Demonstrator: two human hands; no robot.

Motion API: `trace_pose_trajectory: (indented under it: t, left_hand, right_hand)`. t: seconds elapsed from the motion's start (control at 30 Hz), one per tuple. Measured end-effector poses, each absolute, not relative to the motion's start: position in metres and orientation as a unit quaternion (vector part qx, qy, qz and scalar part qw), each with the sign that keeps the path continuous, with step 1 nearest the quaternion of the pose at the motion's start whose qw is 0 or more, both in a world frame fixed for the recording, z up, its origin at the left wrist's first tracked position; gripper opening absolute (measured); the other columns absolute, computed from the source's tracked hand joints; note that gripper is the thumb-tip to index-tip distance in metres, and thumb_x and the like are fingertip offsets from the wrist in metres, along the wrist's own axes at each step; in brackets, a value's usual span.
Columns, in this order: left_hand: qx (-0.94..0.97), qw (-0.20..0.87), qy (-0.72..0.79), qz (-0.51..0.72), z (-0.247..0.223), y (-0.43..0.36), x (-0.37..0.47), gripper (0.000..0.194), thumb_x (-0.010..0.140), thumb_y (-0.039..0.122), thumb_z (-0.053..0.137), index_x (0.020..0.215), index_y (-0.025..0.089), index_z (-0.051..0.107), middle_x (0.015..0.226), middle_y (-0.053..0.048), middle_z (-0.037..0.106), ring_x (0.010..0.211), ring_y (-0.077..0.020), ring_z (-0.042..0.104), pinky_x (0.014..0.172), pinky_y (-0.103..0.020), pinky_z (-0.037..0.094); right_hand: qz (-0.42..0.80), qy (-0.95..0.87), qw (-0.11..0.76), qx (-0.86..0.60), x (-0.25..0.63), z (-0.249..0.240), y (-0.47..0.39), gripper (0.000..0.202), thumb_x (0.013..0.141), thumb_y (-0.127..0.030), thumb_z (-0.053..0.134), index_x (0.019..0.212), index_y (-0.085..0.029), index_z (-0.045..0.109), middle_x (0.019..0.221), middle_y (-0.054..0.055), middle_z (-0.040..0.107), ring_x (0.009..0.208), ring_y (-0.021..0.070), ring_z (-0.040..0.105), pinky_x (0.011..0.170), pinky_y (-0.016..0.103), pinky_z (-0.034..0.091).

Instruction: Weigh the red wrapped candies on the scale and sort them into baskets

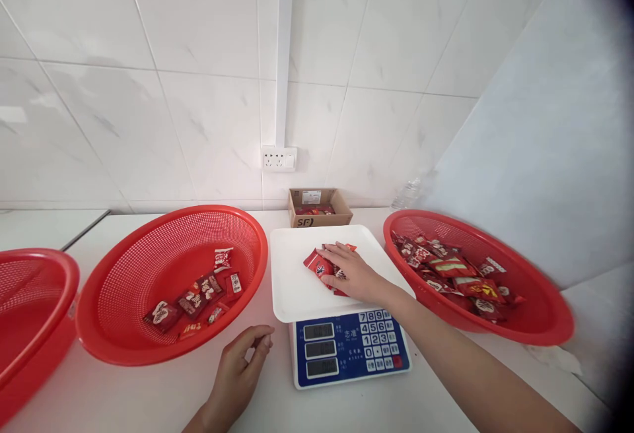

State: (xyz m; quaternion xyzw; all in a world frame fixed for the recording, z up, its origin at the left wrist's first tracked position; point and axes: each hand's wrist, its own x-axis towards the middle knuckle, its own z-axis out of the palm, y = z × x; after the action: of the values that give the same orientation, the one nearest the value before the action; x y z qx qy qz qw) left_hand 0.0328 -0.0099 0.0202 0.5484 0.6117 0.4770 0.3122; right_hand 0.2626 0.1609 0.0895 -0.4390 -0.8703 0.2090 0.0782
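My right hand [354, 273] is over the white pan [287, 288] of a digital scale [351, 350], its thumb and fingers around several red snack packets [319, 266]. The palm hides part of these packets, and their edges stick out on the left and beyond the fingertips. My left hand [242, 364] is low in front of the scale, left of its display panel. Its fingers are curled, thumb and forefinger tips close together, with nothing seen between them.
Left of the scale stands a red mesh basket [113, 248] with several packets; another red basket [64, 271] is at the far left. A fuller red basket [545, 321] stands right. Behind the pan sits a cardboard box [321, 220] of packets, near a clear plastic item [407, 194].
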Motion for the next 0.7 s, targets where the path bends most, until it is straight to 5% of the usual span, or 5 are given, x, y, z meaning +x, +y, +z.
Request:
trace_pose_trajectory:
  t: [0.13,0.23,0.33,0.43,0.7]
  left_hand:
    - [0.562,0.292,0.604,0.484,0.022,-0.009,0.032,0.024,0.082,0.039,0.053,0.084,0.020,0.067,0.070,-0.003,0.068,0.065,-0.0154,0.065,0.062,-0.025,0.055]
    - [0.562,0.297,0.602,0.483,0.020,-0.010,0.032,0.023,0.082,0.036,0.052,0.088,0.019,0.066,0.073,-0.003,0.069,0.068,-0.0149,0.065,0.064,-0.025,0.054]
    - [0.557,0.311,0.607,0.474,0.017,-0.010,0.032,0.023,0.083,0.035,0.051,0.091,0.019,0.065,0.076,-0.003,0.069,0.071,-0.0144,0.065,0.067,-0.025,0.053]
    - [0.557,0.317,0.605,0.473,0.015,-0.010,0.033,0.022,0.084,0.034,0.050,0.091,0.019,0.065,0.076,-0.002,0.068,0.071,-0.0139,0.065,0.067,-0.024,0.053]
    - [0.565,0.301,0.599,0.481,0.014,-0.008,0.035,0.018,0.085,0.031,0.051,0.090,0.019,0.064,0.075,-0.001,0.068,0.069,-0.0129,0.065,0.065,-0.023,0.053]
  right_hand:
    - [0.200,-0.856,0.155,-0.451,0.276,0.094,0.151,0.062,0.083,-0.056,0.049,0.138,-0.028,0.042,0.148,0.007,0.035,0.139,0.0320,0.018,0.110,0.059,0.011]
    - [0.190,-0.796,0.318,-0.479,0.295,0.095,0.125,0.053,0.083,-0.051,0.053,0.130,-0.027,0.049,0.140,0.007,0.046,0.131,0.0279,0.037,0.108,0.051,0.027]
    - [0.175,-0.668,0.502,-0.520,0.315,0.082,0.090,0.040,0.084,-0.046,0.055,0.118,-0.025,0.057,0.122,0.007,0.059,0.105,0.0234,0.058,0.094,0.045,0.045]
    - [0.142,-0.531,0.630,-0.549,0.332,0.053,0.062,0.030,0.084,-0.044,0.055,0.101,-0.020,0.062,0.088,0.005,0.065,0.078,0.0185,0.061,0.077,0.038,0.050]
    - [0.264,-0.389,0.621,-0.627,0.359,-0.016,0.052,0.035,0.082,-0.051,0.054,0.092,-0.019,0.059,0.075,0.001,0.058,0.068,0.0148,0.056,0.062,0.029,0.046]
